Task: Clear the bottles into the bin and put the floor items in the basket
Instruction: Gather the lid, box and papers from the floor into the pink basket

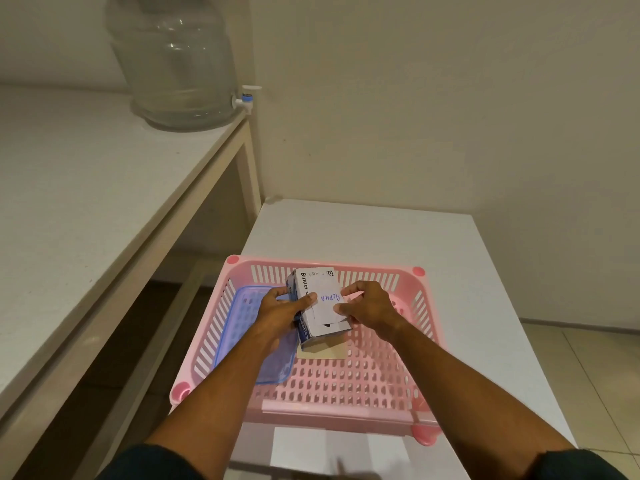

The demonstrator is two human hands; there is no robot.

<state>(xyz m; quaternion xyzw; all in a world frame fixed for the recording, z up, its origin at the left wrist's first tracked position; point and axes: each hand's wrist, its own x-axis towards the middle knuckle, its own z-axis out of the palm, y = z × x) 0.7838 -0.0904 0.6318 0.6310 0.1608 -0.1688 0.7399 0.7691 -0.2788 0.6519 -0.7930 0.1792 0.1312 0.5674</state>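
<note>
Grey and white cardboard forms the small box (318, 304) held over the middle of a pink plastic basket (420, 336). The left hand (280, 311) grips the box along its left side, the thumb lying across the top face and the fingers curled round the edge. The right hand (367, 311) pinches the box's right edge between the thumb and bent fingers. The box sits tilted, its far end raised toward the basket's back wall; whether its near end touches the basket floor cannot be told. Its top face carries printed black lettering and a handwritten blue word, seen upside down. Just under the near end of the box lies a flat tan card (329, 353) on the basket's slotted floor. To the left inside the basket, a translucent blue lid (249, 327) leans against the left wall, partly covered by the left forearm. Both forearms reach in from the bottom of the view, with dark sleeves at the elbows. The basket rests on a low white table (363, 230) that stands against a pale wall. A white sheet (311, 448) lies on this table just in front of the basket. To the left stands a taller white counter (86, 174), and on its far corner sits a large clear water jug (173, 60) with a small white and blue tap (244, 98).
</note>
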